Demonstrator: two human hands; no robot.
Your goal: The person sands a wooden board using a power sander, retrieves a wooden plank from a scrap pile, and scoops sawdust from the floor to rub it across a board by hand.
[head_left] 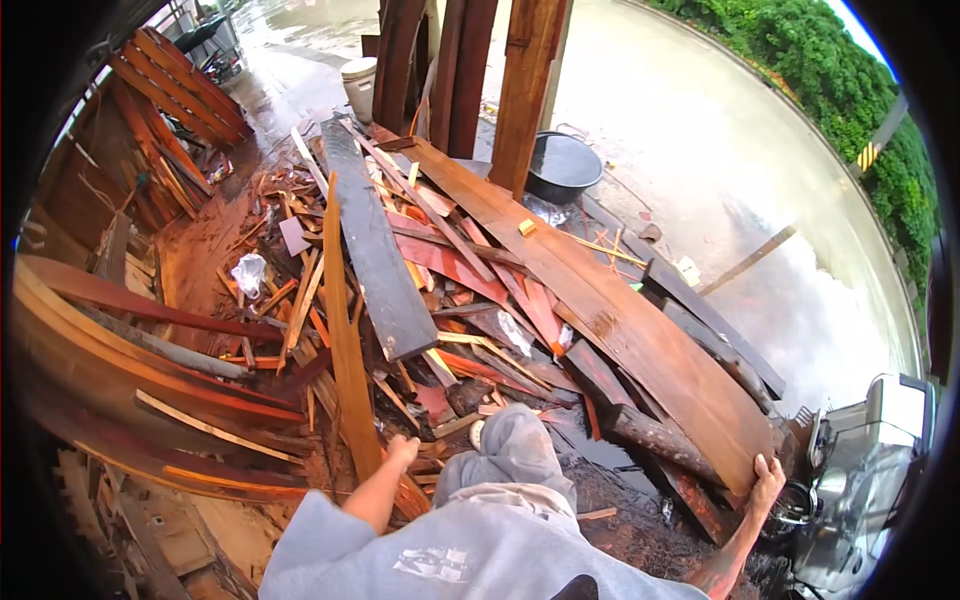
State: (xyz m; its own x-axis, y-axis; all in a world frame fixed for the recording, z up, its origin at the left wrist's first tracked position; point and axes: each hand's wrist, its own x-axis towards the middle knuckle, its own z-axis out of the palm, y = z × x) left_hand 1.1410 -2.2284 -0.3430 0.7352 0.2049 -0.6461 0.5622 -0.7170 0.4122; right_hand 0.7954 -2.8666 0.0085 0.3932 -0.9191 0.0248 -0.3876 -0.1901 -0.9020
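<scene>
Head view: long, broad brown wooden plank (625,318) lies atop red-brown scrap-wood pile (445,265); right hand (765,480) gripping its near end, left hand (402,453) curled apart from it, hold unclear. Two-handed support likely steadier.

Bright daylight, pavement (690,130) perhaps overexposed, edges bowed.
</scene>
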